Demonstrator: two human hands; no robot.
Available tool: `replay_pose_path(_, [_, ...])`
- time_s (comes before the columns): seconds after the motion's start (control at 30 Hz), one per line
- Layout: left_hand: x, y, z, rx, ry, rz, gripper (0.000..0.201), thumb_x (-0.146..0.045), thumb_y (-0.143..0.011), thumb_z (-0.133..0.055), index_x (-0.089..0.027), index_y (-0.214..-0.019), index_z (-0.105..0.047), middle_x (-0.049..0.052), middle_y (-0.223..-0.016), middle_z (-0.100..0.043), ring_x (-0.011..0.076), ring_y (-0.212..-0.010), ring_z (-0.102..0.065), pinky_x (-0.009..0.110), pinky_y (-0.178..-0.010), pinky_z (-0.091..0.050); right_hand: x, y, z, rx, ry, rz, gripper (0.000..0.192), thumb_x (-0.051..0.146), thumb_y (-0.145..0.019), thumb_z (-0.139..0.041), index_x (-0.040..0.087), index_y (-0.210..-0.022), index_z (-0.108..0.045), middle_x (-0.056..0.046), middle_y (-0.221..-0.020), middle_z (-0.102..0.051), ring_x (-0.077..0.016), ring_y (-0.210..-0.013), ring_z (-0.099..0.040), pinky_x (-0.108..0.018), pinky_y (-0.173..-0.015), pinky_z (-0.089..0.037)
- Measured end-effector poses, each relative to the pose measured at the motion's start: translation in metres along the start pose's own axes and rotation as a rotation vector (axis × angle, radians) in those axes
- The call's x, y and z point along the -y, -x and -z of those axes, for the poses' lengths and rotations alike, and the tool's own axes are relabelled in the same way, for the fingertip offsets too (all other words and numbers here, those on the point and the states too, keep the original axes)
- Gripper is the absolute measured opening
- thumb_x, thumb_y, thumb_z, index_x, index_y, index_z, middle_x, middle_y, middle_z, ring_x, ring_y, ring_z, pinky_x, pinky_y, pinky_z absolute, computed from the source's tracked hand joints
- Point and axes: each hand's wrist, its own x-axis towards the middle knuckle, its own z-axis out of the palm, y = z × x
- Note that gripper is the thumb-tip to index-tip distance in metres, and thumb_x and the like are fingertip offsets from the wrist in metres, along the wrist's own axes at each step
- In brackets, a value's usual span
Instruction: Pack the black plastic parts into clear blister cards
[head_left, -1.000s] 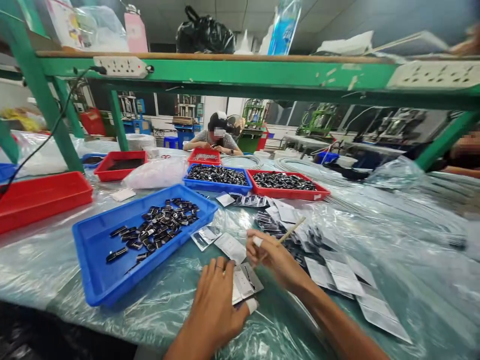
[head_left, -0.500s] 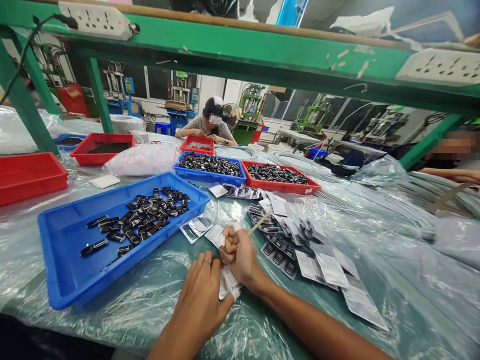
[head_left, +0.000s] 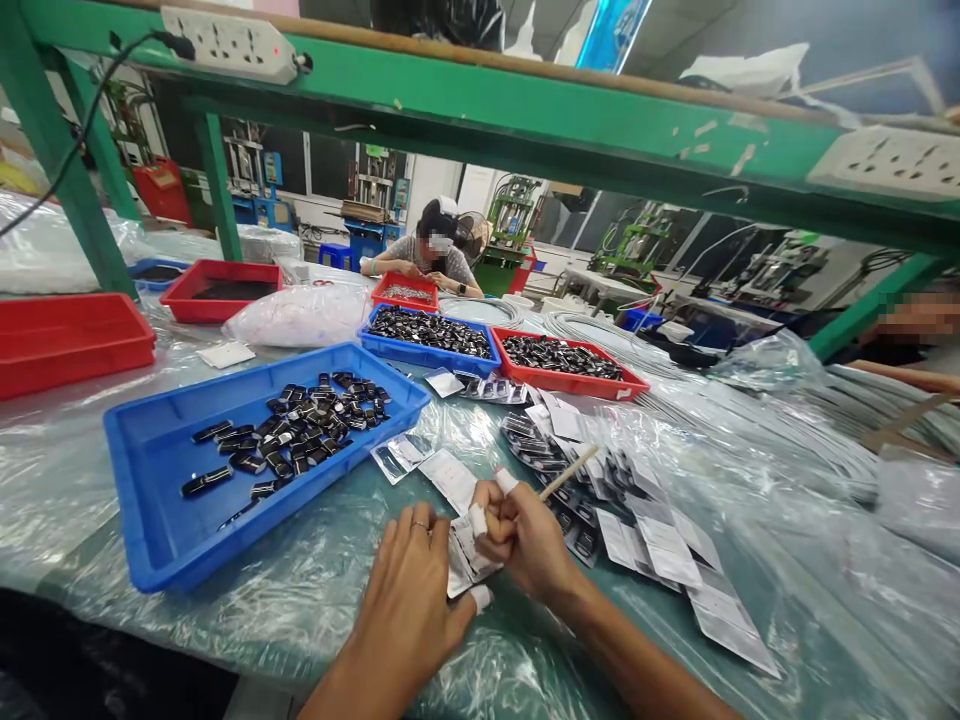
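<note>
Silvery and flat, the card (head_left: pixel 463 564) lies between our two hands, straight ahead of us on the plastic-covered tabletop (head_left: pixel 262 620); our left hand (head_left: pixel 412 570) rests palm down along its left side, fingers extended and unclenched, while our right hand (head_left: pixel 529 525) curls over its right side, grasping a thin wooden stick (head_left: pixel 568 474) that slants up and away to the right; both hands lie close against the card, so neither is clearly nearer; fingers cover much of it, and we cannot tell which way its long axis runs, nor whether the right fingertips pinch its edge.

Counting outward, we have one card between the hands, one stick, and three white fingertip wraps (head_left: pixel 481 598), one on the left hand and two on the right; just beyond lie two flat packets (head_left: pixel 448 480), near the large blue tray (head_left: pixel 161 450); to the right spreads a pile of packets (head_left: pixel 664 550), too overlapped to count; we make out three blue trays in all and four red trays (head_left: pixel 75 345); the black pieces (head_left: pixel 315 420) in the large blue tray are too heaped to number; two co-workers (head_left: pixel 450 265) show, one across from us, one partly at the right edge.
</note>
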Motion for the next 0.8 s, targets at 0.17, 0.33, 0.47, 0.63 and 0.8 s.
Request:
replay_pose_path(0.17, [0.000, 0.006, 0.013, -0.003, 0.034, 0.049, 0.053, -0.033, -0.081, -0.056, -0.015, -0.130, -0.050, 0.013, -0.130, -0.048, 0.0326, -0.126, -0.042, 0.051, -0.109, -0.035, -0.004, -0.023, -0.019, -0.078, -0.079, 0.107, 0.042, 0.053, -0.078, -0.065, 0.018, -0.064, -0.047, 0.011, -0.044, -0.016, -0.0050, -0.039, -0.008, -0.021, -0.042, -0.010])
replay_pose_path(0.33, [0.002, 0.003, 0.011, 0.028, 0.074, 0.068, 0.049, -0.033, -0.080, -0.057, -0.013, -0.125, -0.053, 0.015, -0.128, -0.048, 0.0331, -0.124, -0.044, 0.051, -0.111, -0.033, -0.024, -0.035, -0.027, -0.129, -0.077, 0.152, 0.041, 0.052, -0.077, -0.065, 0.018, -0.062, -0.049, 0.011, -0.042, -0.019, -0.0043, -0.037, -0.009, -0.020, -0.039, -0.008])
replay_pose_path(0.47, [0.003, 0.002, 0.012, 0.068, 0.086, 0.114, 0.055, -0.034, -0.078, -0.057, -0.012, -0.128, -0.051, 0.017, -0.134, -0.045, 0.0354, -0.129, -0.039, 0.053, -0.115, -0.026, -0.029, -0.037, -0.028, -0.090, -0.036, 0.103, 0.040, 0.051, -0.079, -0.060, 0.017, -0.061, -0.051, 0.010, -0.040, -0.022, -0.0044, -0.035, -0.011, -0.020, -0.037, -0.008])
replay_pose_path(0.63, [0.002, 0.000, 0.014, 0.050, 0.112, 0.118, 0.054, -0.032, -0.080, -0.056, -0.012, -0.130, -0.049, 0.017, -0.132, -0.046, 0.0358, -0.129, -0.039, 0.053, -0.111, -0.030, -0.028, -0.015, -0.023, -0.016, 0.037, -0.022, 0.041, 0.050, -0.082, -0.056, 0.016, -0.060, -0.050, 0.009, -0.044, -0.022, -0.0051, -0.038, -0.012, -0.020, -0.039, -0.009])
replay_pose_path(0.8, [0.004, 0.001, 0.013, 0.015, 0.176, 0.083, 0.049, -0.029, -0.078, -0.060, -0.012, -0.123, -0.052, 0.017, -0.128, -0.047, 0.0374, -0.125, -0.040, 0.054, -0.110, -0.029, -0.017, 0.001, -0.018, -0.027, 0.073, -0.090, 0.044, 0.057, -0.082, -0.058, 0.018, -0.064, -0.050, 0.009, -0.046, -0.018, -0.0058, -0.040, -0.009, -0.021, -0.041, -0.010])
